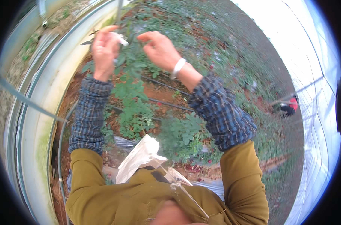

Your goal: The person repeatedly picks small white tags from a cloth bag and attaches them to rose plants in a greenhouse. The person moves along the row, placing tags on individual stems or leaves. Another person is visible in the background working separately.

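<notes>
My left hand [105, 52] is raised near the pale wall, its fingers closed on a small white piece [121, 38], perhaps soft mesh or paper; motion blur hides its exact kind. Just below that piece stands a tall leafy plant, apparently a rose [131, 92], with green leaves. My right hand [160, 49] is to the right of the stem, its index finger and thumb slightly apart and nothing visible between them. A white band [178, 68] circles my right wrist. At my waist hangs an off-white cloth bag [139, 157], tied on with a cord [191, 197].
A pale low wall [44, 112] with metal rails runs along my left, beside a grey pipe [61, 157]. Dark drip hoses [167, 102] cross the red soil. Dense plant rows [215, 56] spread right toward white plastic sheeting [313, 126]. A person [289, 107] is far right.
</notes>
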`<action>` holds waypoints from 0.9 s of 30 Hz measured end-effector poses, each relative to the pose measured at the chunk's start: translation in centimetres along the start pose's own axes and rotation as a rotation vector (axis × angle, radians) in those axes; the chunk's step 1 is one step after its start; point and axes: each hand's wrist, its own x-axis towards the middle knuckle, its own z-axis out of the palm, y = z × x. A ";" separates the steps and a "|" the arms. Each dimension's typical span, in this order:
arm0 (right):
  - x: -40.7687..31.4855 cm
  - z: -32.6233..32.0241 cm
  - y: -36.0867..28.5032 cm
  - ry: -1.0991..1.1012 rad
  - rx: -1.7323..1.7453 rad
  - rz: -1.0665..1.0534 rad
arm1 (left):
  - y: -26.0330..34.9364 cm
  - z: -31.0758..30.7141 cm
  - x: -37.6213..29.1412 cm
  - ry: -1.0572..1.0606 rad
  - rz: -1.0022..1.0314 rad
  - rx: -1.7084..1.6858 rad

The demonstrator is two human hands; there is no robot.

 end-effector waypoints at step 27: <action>-2.1 3.4 1.3 -0.222 0.910 0.202 | 0.8 -1.5 -4.6 -0.350 -0.600 -0.213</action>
